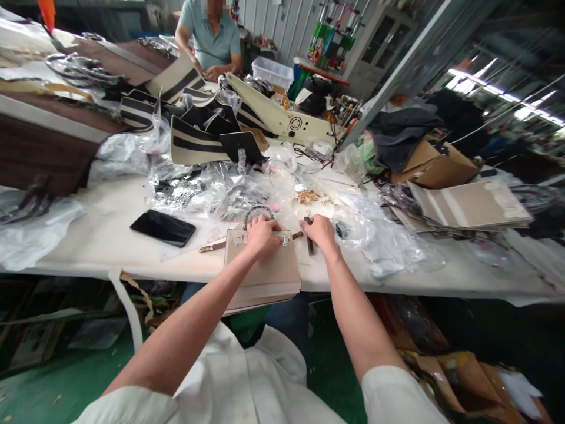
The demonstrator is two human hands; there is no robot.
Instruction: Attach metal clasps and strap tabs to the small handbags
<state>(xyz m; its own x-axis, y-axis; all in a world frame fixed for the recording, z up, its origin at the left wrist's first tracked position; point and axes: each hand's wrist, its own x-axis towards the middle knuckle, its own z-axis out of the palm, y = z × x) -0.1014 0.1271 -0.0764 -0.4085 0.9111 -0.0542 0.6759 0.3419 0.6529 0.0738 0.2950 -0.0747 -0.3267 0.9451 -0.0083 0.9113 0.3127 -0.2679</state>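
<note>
A flat beige handbag body [263, 272] lies at the table's front edge, with small metal fittings along its top and a dark braided handle [258, 209] beyond. My left hand [263, 235] is closed over its top edge, fingers bent between the fittings. A brown strap with a gold-coloured end [212, 246] sticks out on the left; another brown strap end [297, 235] shows on the right. Just to the right, my right hand [321, 232] is closed on a short dark bar [311, 246]; its exact kind is unclear. Small gold-coloured metal pieces [308, 197] lie beyond this hand.
A black phone [163, 228] lies left of the bag. Crumpled clear plastic [388, 235] spreads right and behind. Striped panels [196, 144] and brown pieces [42, 138] are piled left. Beige panels [472, 206] stack right. A person [212, 38] sits across the table.
</note>
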